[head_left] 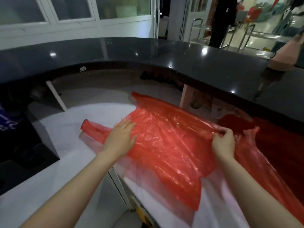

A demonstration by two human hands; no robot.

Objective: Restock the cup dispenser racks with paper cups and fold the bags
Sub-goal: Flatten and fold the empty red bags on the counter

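A large red translucent plastic bag (pixel 166 145) lies spread over the white lower counter (pixel 92 116), its handles pointing left and up. My left hand (pixel 120 137) rests flat on the bag's left part, fingers apart, pressing it down. My right hand (pixel 224 142) pinches the bag's right edge and holds it slightly lifted. No paper cups or dispenser racks are in view.
A curved black glossy countertop (pixel 164 53) rises behind the white counter. More red plastic (pixel 279 155) hangs at the right. A pink object (pixel 286 55) sits on the black top at far right. A person (pixel 222 22) stands beyond, by metal frames.
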